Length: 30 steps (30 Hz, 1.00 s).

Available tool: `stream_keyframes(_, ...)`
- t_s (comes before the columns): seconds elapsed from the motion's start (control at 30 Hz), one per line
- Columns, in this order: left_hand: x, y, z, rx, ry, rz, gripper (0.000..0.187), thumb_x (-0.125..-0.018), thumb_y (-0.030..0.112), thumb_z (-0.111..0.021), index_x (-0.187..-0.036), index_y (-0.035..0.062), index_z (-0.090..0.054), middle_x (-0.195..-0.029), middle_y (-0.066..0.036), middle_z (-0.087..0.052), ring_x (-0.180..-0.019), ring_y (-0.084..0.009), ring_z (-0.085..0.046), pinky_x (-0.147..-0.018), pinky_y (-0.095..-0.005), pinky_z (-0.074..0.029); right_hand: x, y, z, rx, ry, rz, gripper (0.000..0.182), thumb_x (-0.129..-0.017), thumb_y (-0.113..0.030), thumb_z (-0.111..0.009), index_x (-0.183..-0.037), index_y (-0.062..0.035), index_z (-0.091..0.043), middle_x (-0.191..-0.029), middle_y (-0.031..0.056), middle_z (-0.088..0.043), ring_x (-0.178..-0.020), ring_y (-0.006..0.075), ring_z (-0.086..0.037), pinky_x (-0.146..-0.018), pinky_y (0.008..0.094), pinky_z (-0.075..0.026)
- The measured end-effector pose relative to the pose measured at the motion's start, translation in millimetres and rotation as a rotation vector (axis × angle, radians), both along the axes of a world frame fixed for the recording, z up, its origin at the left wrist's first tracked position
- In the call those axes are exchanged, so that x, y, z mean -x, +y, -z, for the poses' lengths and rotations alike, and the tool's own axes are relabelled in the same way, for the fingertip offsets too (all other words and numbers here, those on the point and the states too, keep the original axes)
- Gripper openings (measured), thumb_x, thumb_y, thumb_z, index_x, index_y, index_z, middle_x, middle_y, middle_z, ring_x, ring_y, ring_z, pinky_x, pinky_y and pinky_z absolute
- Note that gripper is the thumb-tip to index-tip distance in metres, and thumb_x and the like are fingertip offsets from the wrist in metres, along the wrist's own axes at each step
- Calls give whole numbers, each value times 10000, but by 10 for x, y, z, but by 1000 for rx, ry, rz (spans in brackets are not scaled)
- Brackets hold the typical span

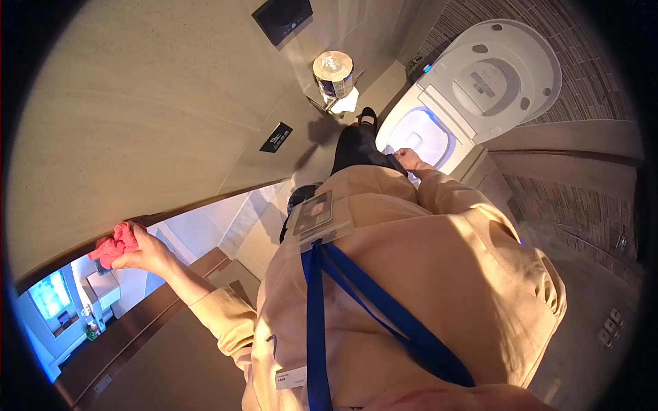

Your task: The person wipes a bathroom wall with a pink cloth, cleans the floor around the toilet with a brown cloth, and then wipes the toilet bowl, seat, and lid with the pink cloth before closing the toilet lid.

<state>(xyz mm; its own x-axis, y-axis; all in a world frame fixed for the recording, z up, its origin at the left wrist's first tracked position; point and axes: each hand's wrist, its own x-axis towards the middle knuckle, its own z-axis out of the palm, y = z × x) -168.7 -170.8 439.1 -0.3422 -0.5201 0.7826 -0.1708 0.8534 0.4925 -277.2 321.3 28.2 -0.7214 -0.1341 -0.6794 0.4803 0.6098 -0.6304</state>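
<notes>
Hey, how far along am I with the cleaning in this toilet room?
Looks done: the toilet seat is up; no surface can be confirmed as finished.
In hand: your left hand holds the red cloth at the wall edge; your right hand is at the bowl.
Left: probably finishing both spots, then lowering the seat.

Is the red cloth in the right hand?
No, the left hand holds the red cloth, while the right hand is by the toilet bowl.
</notes>
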Motion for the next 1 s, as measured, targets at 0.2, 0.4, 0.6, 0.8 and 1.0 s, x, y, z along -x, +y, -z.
stream_keyframes(0.2,-34,-11,-11,-112,-39,5,462,-754,54,-651,-1008,-53,-280,-1048,-192,-431,-857,-203,-508,-726,-311,-481,-70,103,-45,30,-25,-38,130,-796,-147,-528,-789,-35,-593,-695,26,-572,-602,105,-512,-572,256,-426)
stream_keyframes(0.4,-72,-130,-11,-82,-82,34,450,-750,3,-634,-1022,-35,-278,-1059,-183,-461,-873,-183,-519,-758,-301,-485,-540,124,-272,-103,-168,55,235,-823,-192,-548,-952,-4,-603,-802,65,-615,-648,134,-569,-588,270,-454)
stream_keyframes(0.6,-21,-8,-48,-129,-71,50,533,-737,-23,-639,-1100,-50,-249,-1100,-194,-468,-924,-187,-527,-813,-315,-486,-1023,363,-419,-36,-158,21,292,-829,-210,-526,-993,23,-591,-876,127,-640,-690,197,-627,-671,332,-492)
stream_keyframes(0.8,5,46,-25,-79,-45,-70,546,-746,-9,-644,-1121,-52,-249,-1151,-203,-455,-981,-212,-516,-878,-353,-468,-1141,672,-705,-103,-264,64,298,-839,-192,-519,-1053,9,-575,-907,124,-628,-705,185,-613,-626,297,-479)
stream_keyframes(1.0,-24,-9,27,-110,-10,-7,557,-756,19,-650,-1136,-25,-245,-1166,-208,-413,-984,-194,-491,-840,-333,-471,-1098,740,-899,-115,-193,109,302,-841,-222,-530,-1058,-16,-572,-911,90,-622,-732,157,-599,-652,281,-465)
